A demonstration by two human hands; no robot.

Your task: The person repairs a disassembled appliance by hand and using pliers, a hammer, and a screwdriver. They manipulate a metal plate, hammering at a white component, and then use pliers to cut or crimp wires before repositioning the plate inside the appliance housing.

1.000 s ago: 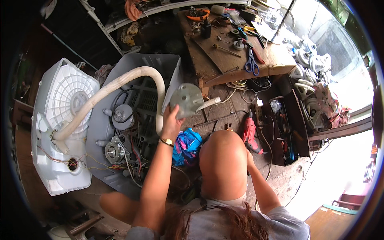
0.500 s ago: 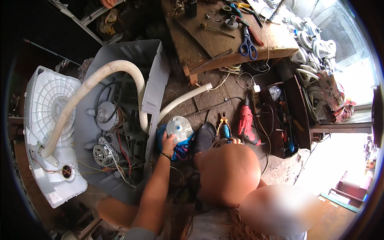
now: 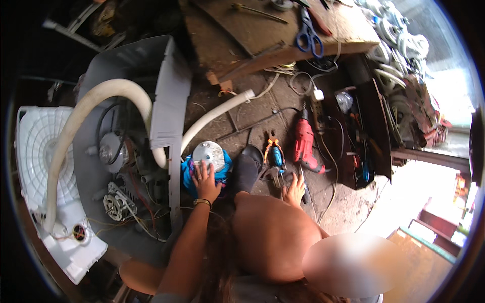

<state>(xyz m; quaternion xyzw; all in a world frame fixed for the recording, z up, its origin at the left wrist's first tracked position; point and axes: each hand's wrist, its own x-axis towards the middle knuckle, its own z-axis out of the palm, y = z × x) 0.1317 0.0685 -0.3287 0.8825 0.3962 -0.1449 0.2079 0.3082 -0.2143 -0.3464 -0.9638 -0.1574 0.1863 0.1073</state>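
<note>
My left hand [image 3: 206, 187] lies with fingers spread against the near edge of a round grey metal disc [image 3: 208, 155]. The disc rests on a bundled blue cloth [image 3: 189, 178] beside my dark shoe [image 3: 246, 171]. Past my bent knee, my right hand [image 3: 293, 193] reaches down to the floor, its fingers stretched out. Close by its fingers lies a slim tool with a dark handle [image 3: 305, 196]; whether they touch it I cannot tell. Blue-and-orange pliers [image 3: 275, 154] lie just beyond, with another metal-jawed tool [image 3: 275, 178] nearer the hand.
On the left stands a grey appliance housing [image 3: 169, 101] with motors, wires and a ribbed hose [image 3: 113, 87]; a white panel [image 3: 48, 151] leans beside it. A red drill [image 3: 304, 144] and an open toolbox [image 3: 348, 174] are to the right. Scissors [image 3: 309, 40] lie on the wooden bench [image 3: 217, 30].
My left hand has loosened from the disc's edge, its fingers now spread. My right hand has come further out from behind the knee, fingers extended. The whole view has shifted.
</note>
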